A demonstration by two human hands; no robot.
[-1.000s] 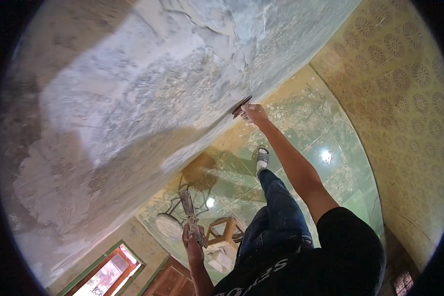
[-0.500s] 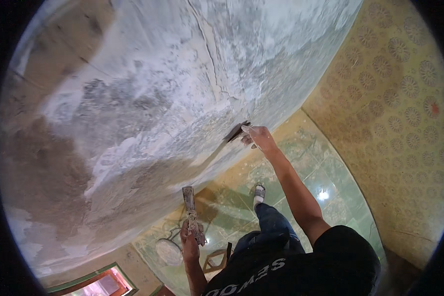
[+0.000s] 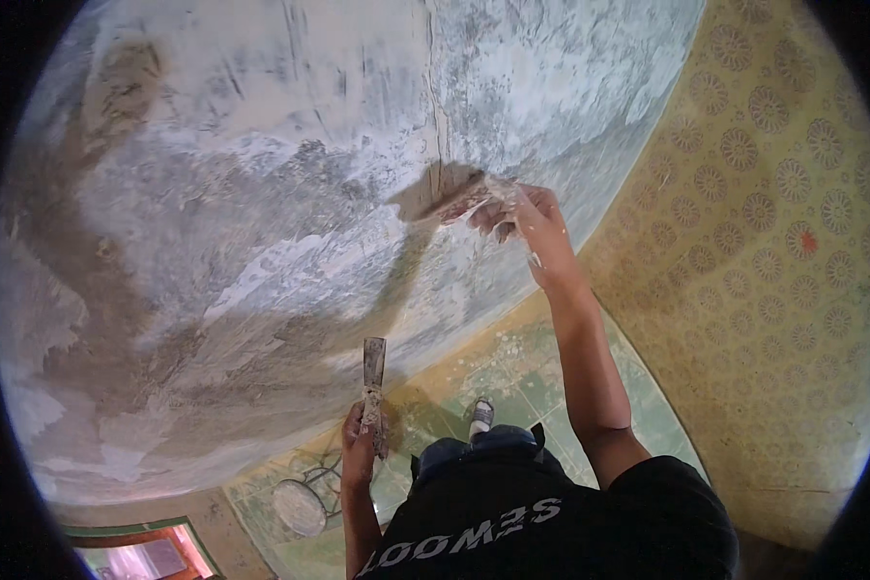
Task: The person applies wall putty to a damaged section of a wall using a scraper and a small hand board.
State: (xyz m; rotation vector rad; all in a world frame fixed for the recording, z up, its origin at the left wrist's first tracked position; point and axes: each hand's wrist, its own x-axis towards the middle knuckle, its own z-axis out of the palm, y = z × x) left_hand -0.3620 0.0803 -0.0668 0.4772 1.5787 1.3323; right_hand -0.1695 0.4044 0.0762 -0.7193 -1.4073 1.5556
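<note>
My right hand (image 3: pixel 543 227) is raised at the plastered wall (image 3: pixel 290 87), its fingers closed round a wide filling knife (image 3: pixel 461 199). Wet plaster clings to the blade and to my fingers. Blade and shadow meet just below a vertical crack (image 3: pixel 439 135); whether the edge touches the wall I cannot tell. Lower down, my left hand (image 3: pixel 358 447) grips the plaster-caked handle of a narrower putty knife (image 3: pixel 373 363). That blade points upward, apart from the wall as far as I can see. Patchy white and grey filler covers the wall around both tools.
A yellow wall (image 3: pixel 744 232) with a flower pattern meets the plastered one at the right. Below lies a green tiled floor (image 3: pixel 522 372) with plaster splashes. A round-topped stool (image 3: pixel 300 507) stands at the lower left, near a green-edged opening (image 3: pixel 145 556).
My right hand has risen along the wall with the filling knife, now turned so that plaster shows on it. My left hand still holds the putty knife upright. The whole view has shifted somewhat.
</note>
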